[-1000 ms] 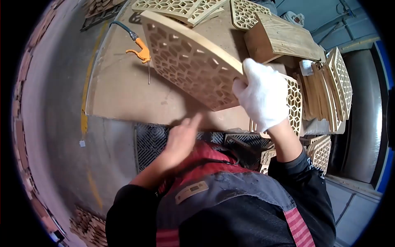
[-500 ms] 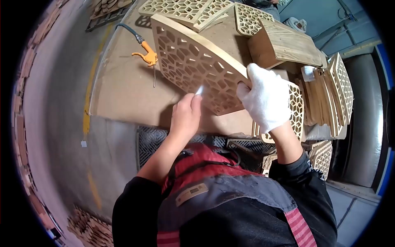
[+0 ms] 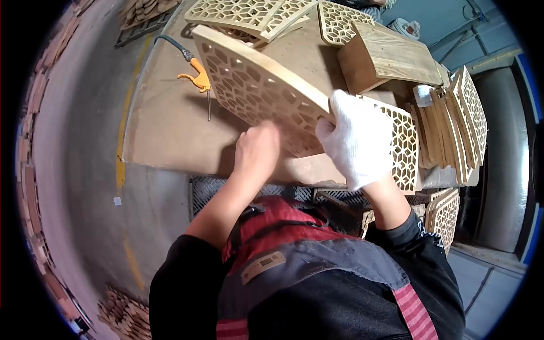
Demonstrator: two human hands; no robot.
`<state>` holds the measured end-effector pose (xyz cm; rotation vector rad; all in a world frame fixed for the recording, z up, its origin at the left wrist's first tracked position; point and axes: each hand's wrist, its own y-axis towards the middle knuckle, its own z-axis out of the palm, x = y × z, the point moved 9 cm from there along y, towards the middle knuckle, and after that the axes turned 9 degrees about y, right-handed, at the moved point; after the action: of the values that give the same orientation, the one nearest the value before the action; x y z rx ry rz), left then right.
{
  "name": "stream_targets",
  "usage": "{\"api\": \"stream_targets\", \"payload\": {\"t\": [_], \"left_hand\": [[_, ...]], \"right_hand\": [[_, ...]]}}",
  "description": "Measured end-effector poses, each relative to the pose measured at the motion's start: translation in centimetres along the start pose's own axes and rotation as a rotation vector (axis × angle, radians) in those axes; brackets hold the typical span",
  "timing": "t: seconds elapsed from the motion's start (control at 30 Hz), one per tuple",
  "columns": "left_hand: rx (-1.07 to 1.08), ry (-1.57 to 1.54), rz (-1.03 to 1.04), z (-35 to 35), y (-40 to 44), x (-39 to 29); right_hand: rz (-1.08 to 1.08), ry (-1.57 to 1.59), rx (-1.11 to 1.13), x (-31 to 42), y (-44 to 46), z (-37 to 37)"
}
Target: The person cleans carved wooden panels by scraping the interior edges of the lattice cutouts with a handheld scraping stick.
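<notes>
On a brown worktable (image 3: pixel 161 139), an orange air gun (image 3: pixel 198 77) lies left; the bare left hand (image 3: pixel 259 148) is curled, contents unclear, before a tilted wooden lattice panel (image 3: pixel 256 82), its right end clasped by the gloved right hand (image 3: pixel 360 139).

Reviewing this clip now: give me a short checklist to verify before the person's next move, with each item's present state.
1. Right hand gripping the lattice panel: ok, the fingers close on its near end.
2. Panel tilted up, lattice face towards the left hand: ok.
3. Panel's lower edge supported by the table: cannot tell, contact is not clear.
4. Both hands gloved: not ok, the right wears a white glove, the left is bare.
5. Left hand's grip visible: not ok, its fingertips are blurred; whether it holds something cannot be told.
6. Orange air gun out of both hands: ok, it is beside the panel's far end.
</notes>
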<state>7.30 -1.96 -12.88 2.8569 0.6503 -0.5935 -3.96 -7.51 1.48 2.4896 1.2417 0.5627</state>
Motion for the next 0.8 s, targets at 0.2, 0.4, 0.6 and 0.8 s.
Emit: {"api": "stream_targets", "payload": {"t": [0.2,0.4,0.6,0.8], "left_hand": [[-0.024,-0.041,-0.033,-0.4,-1.1,0.7],[-0.032,-0.003,-0.007,0.0,0.3,-0.4],[-0.006,-0.036,-0.048,-0.1,-0.9,0.5],[-0.039,-0.023,-0.009,0.5,0.4,-0.1]], "right_hand": [[-0.002,0.017,0.026,0.2,-0.2,0.2],[0.081,0.051,0.022,-1.0,0.3,0.3],[0.039,-0.012,0.034,0.4,-0.3,0.2],[0.076,0.043,0.112,-1.6,1.0,0.4]]}}
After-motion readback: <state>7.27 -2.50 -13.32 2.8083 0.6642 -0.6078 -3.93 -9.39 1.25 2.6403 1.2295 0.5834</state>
